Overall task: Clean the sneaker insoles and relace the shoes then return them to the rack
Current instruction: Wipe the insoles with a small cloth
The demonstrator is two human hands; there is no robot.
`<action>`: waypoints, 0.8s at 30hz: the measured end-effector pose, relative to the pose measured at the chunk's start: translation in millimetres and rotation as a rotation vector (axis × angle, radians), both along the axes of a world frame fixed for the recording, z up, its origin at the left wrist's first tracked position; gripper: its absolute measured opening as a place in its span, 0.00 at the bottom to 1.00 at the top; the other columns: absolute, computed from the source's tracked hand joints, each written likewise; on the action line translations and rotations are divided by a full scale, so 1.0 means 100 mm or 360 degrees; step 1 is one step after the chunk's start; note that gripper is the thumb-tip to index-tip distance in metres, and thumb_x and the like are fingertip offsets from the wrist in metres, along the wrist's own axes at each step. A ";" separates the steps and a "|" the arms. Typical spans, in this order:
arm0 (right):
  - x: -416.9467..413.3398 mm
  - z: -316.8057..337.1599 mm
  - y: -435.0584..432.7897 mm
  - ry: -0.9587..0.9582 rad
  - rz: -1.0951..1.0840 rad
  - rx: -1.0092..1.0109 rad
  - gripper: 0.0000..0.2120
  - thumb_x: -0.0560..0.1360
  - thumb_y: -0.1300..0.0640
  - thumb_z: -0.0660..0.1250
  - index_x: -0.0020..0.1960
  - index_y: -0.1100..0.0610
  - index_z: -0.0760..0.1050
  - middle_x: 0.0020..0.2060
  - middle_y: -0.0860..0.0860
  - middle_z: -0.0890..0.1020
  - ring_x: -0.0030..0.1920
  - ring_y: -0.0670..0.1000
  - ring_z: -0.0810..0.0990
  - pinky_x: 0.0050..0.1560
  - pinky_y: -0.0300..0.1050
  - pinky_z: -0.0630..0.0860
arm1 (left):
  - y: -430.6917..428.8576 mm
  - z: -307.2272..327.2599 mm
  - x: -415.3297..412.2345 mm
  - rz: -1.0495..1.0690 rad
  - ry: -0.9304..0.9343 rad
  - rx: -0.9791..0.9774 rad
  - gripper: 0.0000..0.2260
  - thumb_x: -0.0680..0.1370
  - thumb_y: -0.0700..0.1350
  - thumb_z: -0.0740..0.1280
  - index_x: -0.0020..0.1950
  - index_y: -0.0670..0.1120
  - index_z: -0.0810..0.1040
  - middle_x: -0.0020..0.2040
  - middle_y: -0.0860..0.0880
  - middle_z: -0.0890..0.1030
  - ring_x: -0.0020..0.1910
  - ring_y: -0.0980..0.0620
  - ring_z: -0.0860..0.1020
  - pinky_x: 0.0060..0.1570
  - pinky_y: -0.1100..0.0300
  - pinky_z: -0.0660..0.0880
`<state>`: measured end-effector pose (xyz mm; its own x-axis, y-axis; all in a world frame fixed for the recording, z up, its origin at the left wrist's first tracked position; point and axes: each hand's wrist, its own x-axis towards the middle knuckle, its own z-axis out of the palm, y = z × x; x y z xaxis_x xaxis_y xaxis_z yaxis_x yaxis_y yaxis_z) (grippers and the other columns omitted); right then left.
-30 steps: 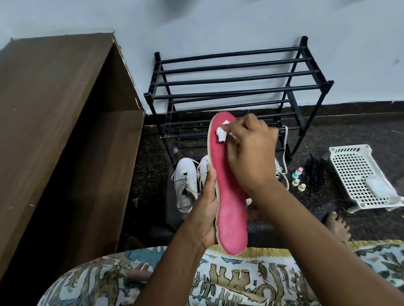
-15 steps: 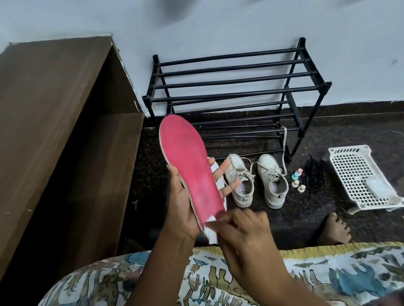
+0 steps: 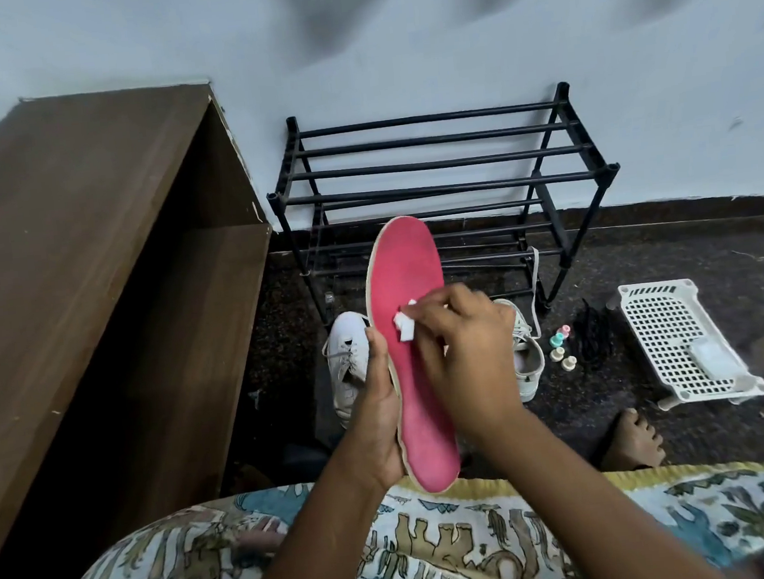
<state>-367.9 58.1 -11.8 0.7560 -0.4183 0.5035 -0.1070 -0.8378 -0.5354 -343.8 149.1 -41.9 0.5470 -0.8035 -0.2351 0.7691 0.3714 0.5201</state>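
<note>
A pink insole [image 3: 409,282] stands upright in front of me, heel end down near my lap. My left hand [image 3: 379,422] holds it along its left edge, thumb at the front. My right hand [image 3: 466,356] pinches a small white wipe [image 3: 406,325] and presses it against the insole's middle. Behind the hands, two white sneakers sit on the floor, one [image 3: 345,363] at the left, one [image 3: 528,359] at the right, both partly hidden. The black metal shoe rack [image 3: 440,188] stands against the wall with bare shelves.
A brown wooden cabinet [image 3: 89,271] fills the left side. A white plastic basket [image 3: 674,340] lies on the dark floor at right, beside black laces [image 3: 592,339] and small coloured caps [image 3: 561,349]. My bare foot [image 3: 632,440] rests near the patterned cloth on my lap.
The insole has swung from tilted left back to upright at the centre. My right hand rose from the heel end to the insole's middle with the wipe.
</note>
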 end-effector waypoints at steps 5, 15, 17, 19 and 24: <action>0.31 0.17 -0.23 -0.0089 -0.0130 0.0148 0.08 0.70 0.61 0.67 0.46 0.53 0.82 0.43 0.50 0.79 0.44 0.54 0.78 0.45 0.46 0.61 | 0.02 -0.01 0.00 -0.0145 -0.0295 0.0121 0.39 0.68 0.71 0.61 0.69 0.45 0.70 0.59 0.41 0.79 0.53 0.43 0.81 0.47 0.45 0.80; 0.10 0.21 -0.20 0.0032 0.0359 0.0099 0.09 0.71 0.61 0.65 0.47 0.52 0.81 0.45 0.49 0.80 0.46 0.53 0.78 0.45 0.57 0.73 | 0.01 0.08 -0.05 -0.0264 -0.0072 -0.0091 0.32 0.75 0.66 0.55 0.72 0.47 0.68 0.66 0.43 0.75 0.62 0.45 0.76 0.59 0.47 0.75; -0.10 0.13 -0.08 0.0041 0.0444 0.0123 0.09 0.72 0.60 0.64 0.48 0.52 0.81 0.45 0.47 0.80 0.46 0.51 0.77 0.46 0.55 0.72 | 0.01 0.10 -0.05 -0.0105 0.0052 -0.0204 0.27 0.78 0.61 0.58 0.69 0.45 0.72 0.65 0.44 0.75 0.66 0.48 0.72 0.66 0.51 0.69; -0.24 0.08 0.02 0.0032 0.0505 0.0175 0.10 0.72 0.59 0.63 0.49 0.52 0.81 0.46 0.46 0.79 0.47 0.49 0.77 0.47 0.52 0.71 | 0.04 0.12 -0.03 -0.0019 0.0111 -0.0232 0.26 0.74 0.59 0.67 0.64 0.42 0.75 0.60 0.43 0.77 0.63 0.47 0.75 0.66 0.52 0.69; -0.28 0.07 0.04 -0.0003 0.0558 0.0213 0.11 0.73 0.58 0.62 0.49 0.52 0.82 0.45 0.46 0.80 0.47 0.49 0.77 0.49 0.44 0.68 | 0.06 0.13 -0.01 0.0055 0.0031 -0.0207 0.27 0.71 0.62 0.69 0.59 0.42 0.78 0.56 0.43 0.79 0.61 0.47 0.76 0.62 0.52 0.73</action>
<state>-396.4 61.9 -4.9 0.8641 -0.1965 0.4633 0.1749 -0.7459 -0.6426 -345.0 155.0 -28.8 0.5710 -0.8087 -0.1411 0.7643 0.4610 0.4509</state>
